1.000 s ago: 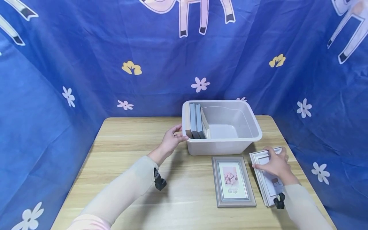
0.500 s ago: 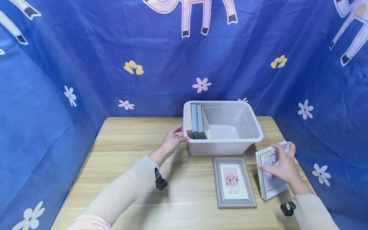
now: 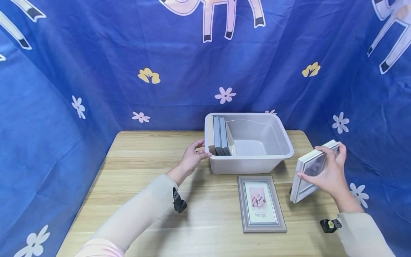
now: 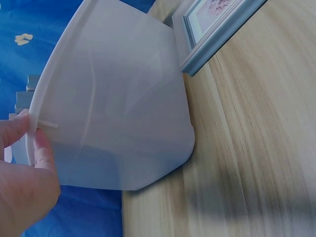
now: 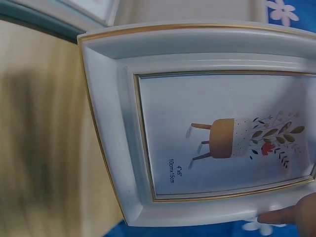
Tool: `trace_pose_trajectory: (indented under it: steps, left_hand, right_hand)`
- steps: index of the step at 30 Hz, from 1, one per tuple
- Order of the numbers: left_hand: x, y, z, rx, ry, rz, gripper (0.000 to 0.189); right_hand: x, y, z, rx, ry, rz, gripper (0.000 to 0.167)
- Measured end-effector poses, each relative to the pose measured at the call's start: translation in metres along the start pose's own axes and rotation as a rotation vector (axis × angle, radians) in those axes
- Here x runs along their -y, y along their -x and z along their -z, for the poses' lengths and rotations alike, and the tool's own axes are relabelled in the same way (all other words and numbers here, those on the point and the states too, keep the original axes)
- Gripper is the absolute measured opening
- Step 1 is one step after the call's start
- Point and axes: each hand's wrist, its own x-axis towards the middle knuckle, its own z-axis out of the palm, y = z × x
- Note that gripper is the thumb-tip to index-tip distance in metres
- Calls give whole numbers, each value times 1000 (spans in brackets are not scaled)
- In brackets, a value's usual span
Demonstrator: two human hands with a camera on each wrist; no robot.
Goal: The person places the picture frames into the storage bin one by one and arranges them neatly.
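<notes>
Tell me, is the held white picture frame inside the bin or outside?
Outside. The head view shows the right hand gripping the white picture frame to the right of the bin.

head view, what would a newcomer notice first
Probably the blue curtain, printed with animals and flowers, filling the background. Then the grey bin at the back of the table, its edge pinched by the left hand. At the table's right side, the right hand grips a white picture frame.

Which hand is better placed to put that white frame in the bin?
Probably the right hand. It grips the white frame to the right of the bin, near the bin's open space. The left hand pinches the bin's left end, so it seems better suited to steadying.
</notes>
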Motion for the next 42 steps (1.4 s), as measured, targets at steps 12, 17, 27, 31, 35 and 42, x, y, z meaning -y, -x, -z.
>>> trace_pose_trajectory:
  steps: [12, 17, 27, 31, 35, 42]
  left_hand:
    - [0, 0, 0, -5, -1, 5, 70]
    - [0, 0, 0, -3, -8, 8, 69]
    - [3, -1, 1, -4, -16, 2, 68]
    - [3, -1, 1, -3, -16, 0, 69]
    - [4, -1, 1, -5, -13, -2, 69]
    - [3, 0, 0, -7, -18, 1, 70]
  right_hand:
    - [26, -55, 26, -86, -10, 236, 107]
    - [44, -74, 35, -99, 16, 287, 107]
    - [73, -108, 36, -97, -11, 348, 104]
    - [78, -118, 30, -90, -17, 358, 103]
    - [85, -125, 23, -65, -25, 340, 101]
    - [96, -137, 4, -87, -55, 416, 98]
